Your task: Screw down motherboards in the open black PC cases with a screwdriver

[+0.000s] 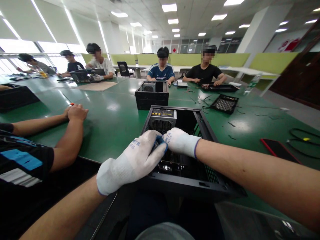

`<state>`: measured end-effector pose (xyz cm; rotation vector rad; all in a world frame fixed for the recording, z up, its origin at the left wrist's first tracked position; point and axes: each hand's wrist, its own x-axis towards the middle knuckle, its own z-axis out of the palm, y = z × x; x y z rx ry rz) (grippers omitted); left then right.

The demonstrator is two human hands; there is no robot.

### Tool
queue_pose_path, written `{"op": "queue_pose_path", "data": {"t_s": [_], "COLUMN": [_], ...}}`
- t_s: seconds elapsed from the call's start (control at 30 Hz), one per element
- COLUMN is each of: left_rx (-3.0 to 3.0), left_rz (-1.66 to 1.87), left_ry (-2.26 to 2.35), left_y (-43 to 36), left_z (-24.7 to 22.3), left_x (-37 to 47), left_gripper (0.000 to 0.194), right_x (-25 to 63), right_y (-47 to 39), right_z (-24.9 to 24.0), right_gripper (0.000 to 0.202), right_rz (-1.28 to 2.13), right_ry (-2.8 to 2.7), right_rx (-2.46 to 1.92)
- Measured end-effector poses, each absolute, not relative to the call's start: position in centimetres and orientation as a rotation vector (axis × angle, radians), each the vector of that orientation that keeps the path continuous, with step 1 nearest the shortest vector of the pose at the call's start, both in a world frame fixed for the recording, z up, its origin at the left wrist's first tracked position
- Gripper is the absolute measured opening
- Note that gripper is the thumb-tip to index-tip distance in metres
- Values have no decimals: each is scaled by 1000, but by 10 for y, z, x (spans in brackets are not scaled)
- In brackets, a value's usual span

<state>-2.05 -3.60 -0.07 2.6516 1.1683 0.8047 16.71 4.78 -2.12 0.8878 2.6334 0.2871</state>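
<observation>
A black computer case (180,186) lies in front of me with its side uncovered. A grey power supply (163,116) with a label and a round grille sits in its far left corner. Both my hands wear white gloves with blue palms. My left hand (137,153) reaches over the near left of the case, its fingers bent inward over the parts. Close against it, my right hand (178,141) is closed with its fingertips turned down. Whatever the fingers of both hands grip is hidden behind the gloves.
Another computer case (152,100) stands just beyond mine on the green table (112,116). To the right are a black perforated tray (225,103), a red-edged phone (278,150) and a black cable (303,143). A co-worker's clasped hands (76,113) rest at left. Several people sit around the table.
</observation>
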Motion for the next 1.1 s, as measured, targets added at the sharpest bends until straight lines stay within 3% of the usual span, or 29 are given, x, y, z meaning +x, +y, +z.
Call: {"op": "queue_pose_path", "data": {"t_s": [0.17, 0.43, 0.77, 1.1], "left_rx": [2837, 2844, 2606, 2482], "left_rz": [733, 724, 738, 634], "left_ry": [1136, 1129, 1313, 1371], "left_y": [-37, -41, -37, -36], "left_z": [-2, 6, -7, 2], "left_x": [-27, -23, -15, -10], "left_gripper": [26, 29, 62, 51], "right_x": [182, 220, 210, 214], "right_y": [46, 46, 89, 90], "right_z": [-11, 17, 0, 0], "right_gripper": [22, 19, 28, 34], "right_rz": [302, 220, 192, 132], "right_ry": [2726, 2532, 2315, 2289], "right_rx": [886, 1270, 1462, 1587]}}
